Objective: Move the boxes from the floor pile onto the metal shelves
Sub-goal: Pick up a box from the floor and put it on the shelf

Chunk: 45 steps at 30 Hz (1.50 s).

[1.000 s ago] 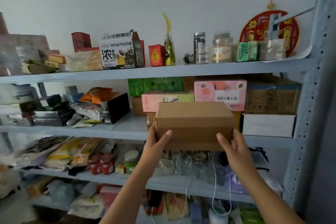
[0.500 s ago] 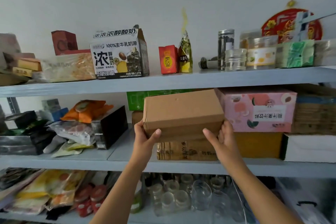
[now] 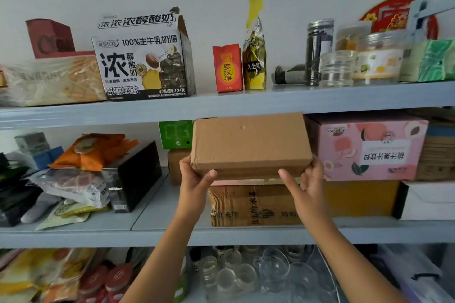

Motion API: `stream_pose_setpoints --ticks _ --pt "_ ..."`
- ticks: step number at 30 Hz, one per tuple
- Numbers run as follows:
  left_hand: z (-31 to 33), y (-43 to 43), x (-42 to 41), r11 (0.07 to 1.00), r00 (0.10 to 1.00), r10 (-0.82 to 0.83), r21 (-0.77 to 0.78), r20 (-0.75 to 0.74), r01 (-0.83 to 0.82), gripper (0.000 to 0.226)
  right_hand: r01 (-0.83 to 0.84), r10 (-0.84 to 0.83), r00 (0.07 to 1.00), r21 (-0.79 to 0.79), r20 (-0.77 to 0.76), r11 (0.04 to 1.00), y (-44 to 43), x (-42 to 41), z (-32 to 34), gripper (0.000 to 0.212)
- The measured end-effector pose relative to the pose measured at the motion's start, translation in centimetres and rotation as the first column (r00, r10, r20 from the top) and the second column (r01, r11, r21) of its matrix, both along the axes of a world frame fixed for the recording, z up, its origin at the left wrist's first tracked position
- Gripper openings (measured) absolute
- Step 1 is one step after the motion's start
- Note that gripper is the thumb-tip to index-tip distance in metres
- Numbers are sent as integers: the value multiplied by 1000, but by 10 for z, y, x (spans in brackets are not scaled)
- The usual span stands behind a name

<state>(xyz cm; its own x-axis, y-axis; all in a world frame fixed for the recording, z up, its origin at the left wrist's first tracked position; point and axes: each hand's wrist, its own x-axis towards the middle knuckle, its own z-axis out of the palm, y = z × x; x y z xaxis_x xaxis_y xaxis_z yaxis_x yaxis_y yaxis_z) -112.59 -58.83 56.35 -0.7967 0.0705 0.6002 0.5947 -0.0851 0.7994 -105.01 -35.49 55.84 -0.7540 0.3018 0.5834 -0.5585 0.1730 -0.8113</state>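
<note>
1. Grip. The left hand [image 3: 197, 179] and right hand [image 3: 305, 179] are both closed on the box [image 3: 248, 146], 1 at each lower front corner, thumbs on the near face and fingers wrapped under and around the ends. The box is carried between them, in the bay under the top shelf [image 3: 246, 103].
2. Location of the box. It sits just above a pink strip and a crumpled brown carton [image 3: 253, 204] directly below the hands. Whether it already rests on that stack or hovers over it cannot be told.
3. Risk: snagging overhead. The upper rear edge of the box lies close under the top shelf, so a lift or upward tilt would probably jam it against the shelf lip.
4. Risk: side collision. The pink carton [image 3: 369, 147] stands just right of the right hand, with almost no gap. Pushing inward could trap those fingers or shove the carton aside.
5. Risk: unstable base. The carton below looks creased and soft. A box released off-centre may rock forward toward the person and slide off the shelf edge [image 3: 234, 236].
6. Risk: rear obstruction. A green box [image 3: 174, 134] and a brown one stand beyond the left hand and may stop the box short, leaving it overhanging.
</note>
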Motion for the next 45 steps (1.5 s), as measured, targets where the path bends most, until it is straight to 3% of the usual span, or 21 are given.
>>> stream_pose_setpoints --ticks 5,10,13,17,19,23,26,29,32,35,37,40,43,45 --pt "-5 -11 8 998 1000 -5 67 10 5 68 -45 44 999 44 21 998 -9 1 -2 74" --pt "-26 -80 21 943 969 227 226 94 -243 44 -265 254 963 165 88 950 -75 -2 -13 86" --pt "-31 -139 22 879 916 346 270 205 -393 73 -370 350 928 218 128 903 -128 -14 -24 89" --pt "-34 -188 16 782 793 502 210 347 -587 70 -444 405 890 195 209 875 -180 -36 -41 87" --pt "-30 -194 18 782 763 519 146 384 -606 65 -444 397 883 173 249 879 -193 -45 -50 80" --pt "-36 -198 10 797 713 533 14 456 -604 51 -410 313 876 224 366 884 -197 -51 -58 41" --pt "-42 -198 -3 829 695 504 -64 513 -555 56 -259 78 901 385 427 886 -191 -57 -55 40" --pt "-46 -191 -15 802 683 571 -133 456 -582 62 -2 -206 921 533 330 846 -188 -60 -54 36" --pt "-53 -178 -24 765 711 644 -207 284 -610 56 241 -295 955 627 -19 741 -193 -58 -56 39" --pt "-57 -169 -32 739 735 659 -319 160 -594 29 357 -199 934 746 -297 562 -205 -66 -54 41" --pt "-58 -176 -38 763 758 632 -299 160 -573 19 296 -130 955 857 -266 421 -214 -79 -44 48" --pt "-61 -197 -39 782 787 604 -287 128 -553 13 64 -136 990 977 -37 202 -222 -102 -24 61" --pt "-65 -203 -30 838 797 545 -189 260 -512 28 -26 -204 977 984 62 175 -232 -110 -15 61" --pt "-64 -203 -27 861 765 503 -149 403 -487 38 58 -212 977 979 -16 193 -244 -101 -15 54"
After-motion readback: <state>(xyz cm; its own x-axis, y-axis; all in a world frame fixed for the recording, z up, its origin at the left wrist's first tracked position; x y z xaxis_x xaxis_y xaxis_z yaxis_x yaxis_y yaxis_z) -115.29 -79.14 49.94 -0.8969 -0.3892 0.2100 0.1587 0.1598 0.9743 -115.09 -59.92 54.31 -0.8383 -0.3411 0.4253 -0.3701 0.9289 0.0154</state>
